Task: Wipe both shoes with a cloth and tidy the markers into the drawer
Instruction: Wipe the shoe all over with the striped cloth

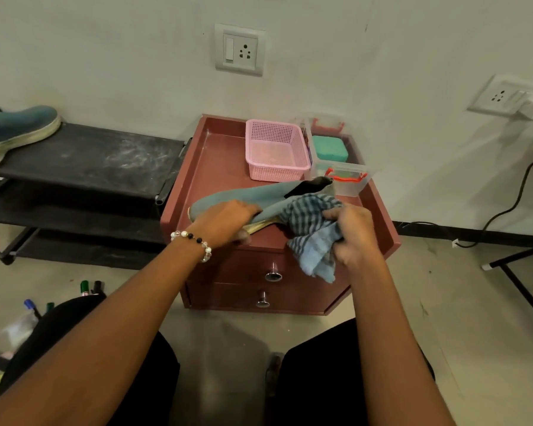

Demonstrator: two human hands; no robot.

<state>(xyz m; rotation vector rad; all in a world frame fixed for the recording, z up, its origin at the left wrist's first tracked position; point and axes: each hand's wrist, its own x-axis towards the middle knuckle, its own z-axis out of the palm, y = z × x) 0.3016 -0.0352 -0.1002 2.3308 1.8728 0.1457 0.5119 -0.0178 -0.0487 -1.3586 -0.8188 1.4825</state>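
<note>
Head view: left hand [225, 222] clasps shoe [243, 196], toe pointing left; right hand [353, 235] clutches cloth [313, 229].

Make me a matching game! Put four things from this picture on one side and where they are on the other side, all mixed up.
Things:
1. striped cloth
2. pink basket
3. markers
4. second shoe

Places:
A. on the floor
B. on the black rack
C. in the right hand
D. on top of the red cabinet

Pairs: 1-C, 2-D, 3-A, 4-B
</note>
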